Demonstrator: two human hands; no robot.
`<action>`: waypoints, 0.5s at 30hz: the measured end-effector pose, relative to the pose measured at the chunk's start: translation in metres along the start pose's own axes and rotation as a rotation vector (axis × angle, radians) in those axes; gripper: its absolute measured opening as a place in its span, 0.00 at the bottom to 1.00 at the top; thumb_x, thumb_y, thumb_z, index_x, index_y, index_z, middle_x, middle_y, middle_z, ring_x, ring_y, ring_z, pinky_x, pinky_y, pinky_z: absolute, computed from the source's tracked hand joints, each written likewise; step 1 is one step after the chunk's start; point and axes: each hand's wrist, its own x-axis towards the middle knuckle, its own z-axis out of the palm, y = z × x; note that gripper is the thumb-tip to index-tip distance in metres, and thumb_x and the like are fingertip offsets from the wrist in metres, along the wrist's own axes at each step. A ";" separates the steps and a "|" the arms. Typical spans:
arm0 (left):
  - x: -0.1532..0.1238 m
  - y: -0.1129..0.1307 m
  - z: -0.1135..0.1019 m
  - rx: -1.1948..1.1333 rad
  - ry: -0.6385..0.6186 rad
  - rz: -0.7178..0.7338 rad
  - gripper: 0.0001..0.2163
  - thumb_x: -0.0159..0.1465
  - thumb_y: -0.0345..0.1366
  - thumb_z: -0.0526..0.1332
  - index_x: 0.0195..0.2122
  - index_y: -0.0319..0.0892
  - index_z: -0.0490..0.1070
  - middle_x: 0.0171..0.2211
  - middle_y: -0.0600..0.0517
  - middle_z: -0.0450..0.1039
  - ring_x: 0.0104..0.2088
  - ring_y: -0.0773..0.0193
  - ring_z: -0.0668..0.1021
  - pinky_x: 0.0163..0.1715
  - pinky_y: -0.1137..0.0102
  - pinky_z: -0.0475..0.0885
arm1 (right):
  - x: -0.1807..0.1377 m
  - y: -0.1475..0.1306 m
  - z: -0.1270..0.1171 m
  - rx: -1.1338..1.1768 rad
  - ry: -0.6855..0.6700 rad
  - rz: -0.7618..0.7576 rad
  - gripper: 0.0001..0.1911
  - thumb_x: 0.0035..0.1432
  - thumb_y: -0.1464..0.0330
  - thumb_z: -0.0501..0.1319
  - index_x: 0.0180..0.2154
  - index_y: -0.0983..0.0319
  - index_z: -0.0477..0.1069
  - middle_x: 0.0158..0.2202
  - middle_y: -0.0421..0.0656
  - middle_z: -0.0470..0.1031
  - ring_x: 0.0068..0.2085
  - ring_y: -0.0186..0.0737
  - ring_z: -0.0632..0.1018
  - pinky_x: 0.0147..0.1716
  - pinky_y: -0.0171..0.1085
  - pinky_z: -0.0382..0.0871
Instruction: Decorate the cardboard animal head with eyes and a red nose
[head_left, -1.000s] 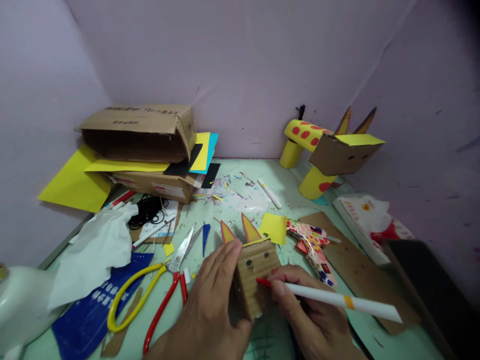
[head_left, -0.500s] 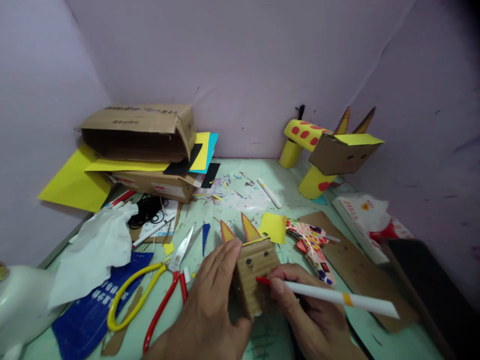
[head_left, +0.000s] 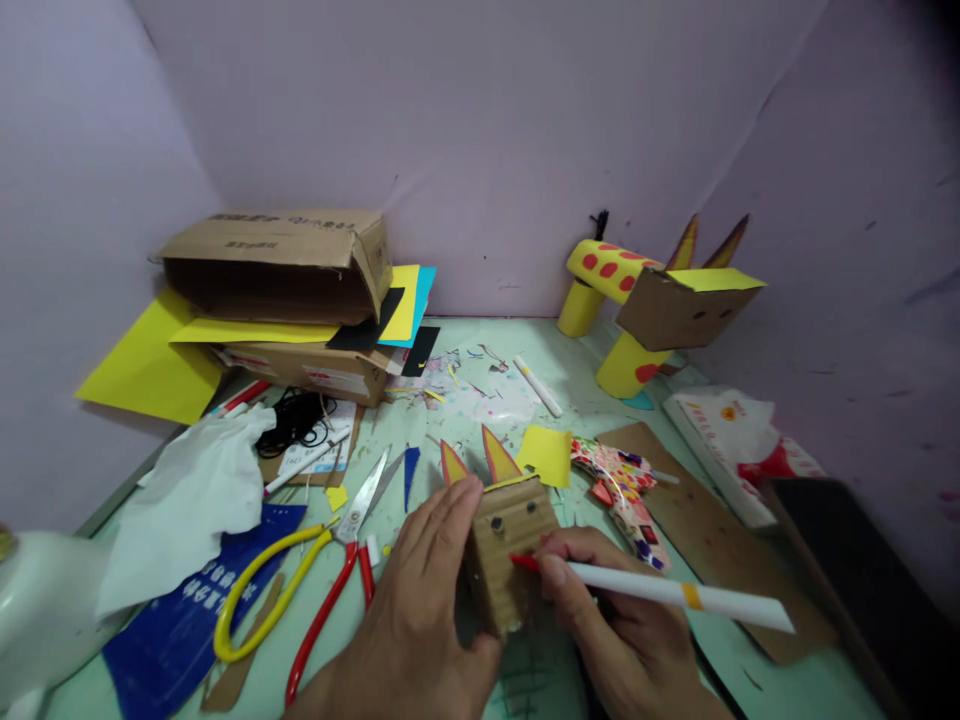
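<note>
A small cardboard box with two pointed yellow-and-red ears and two dark eye dots is tilted toward me. My left hand grips it along its left side, fingers on the top edge and thumb low at the bottom. Between the thumb and fingers of my right hand is a white felt-tip marker with an orange band. Its red tip lies at the box's front face, below the eyes. I cannot tell whether the tip presses on the cardboard.
Scissors lie open left of my hands. A patterned glue gun rests on the right, by a cardboard sheet and a dark phone-like slab. Behind stand stacked boxes and a spotted yellow paper animal. Another marker lies mid-table.
Almost nothing differs. Both hands, the box and the marker keep their places, apart from a very slight shift of the marker's rear end.
</note>
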 end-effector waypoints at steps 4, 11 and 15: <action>0.000 -0.001 0.001 -0.008 0.008 0.003 0.44 0.51 0.23 0.57 0.68 0.43 0.37 0.65 0.39 0.56 0.65 0.47 0.61 0.59 0.49 0.66 | 0.000 0.001 0.001 0.018 0.012 0.012 0.07 0.63 0.70 0.58 0.32 0.57 0.71 0.22 0.35 0.72 0.21 0.32 0.72 0.20 0.27 0.67; 0.001 -0.001 0.001 0.007 0.005 -0.005 0.44 0.51 0.23 0.57 0.68 0.43 0.37 0.66 0.40 0.56 0.66 0.47 0.60 0.60 0.50 0.66 | 0.000 0.004 0.003 -0.009 0.058 0.001 0.06 0.63 0.70 0.58 0.33 0.57 0.72 0.23 0.36 0.72 0.22 0.32 0.74 0.19 0.26 0.68; 0.001 -0.001 0.001 -0.001 0.002 -0.004 0.43 0.52 0.24 0.57 0.68 0.43 0.37 0.66 0.39 0.56 0.65 0.48 0.60 0.60 0.50 0.66 | -0.001 0.004 0.003 0.003 0.031 -0.020 0.07 0.63 0.71 0.58 0.33 0.57 0.72 0.23 0.36 0.72 0.21 0.32 0.73 0.19 0.27 0.67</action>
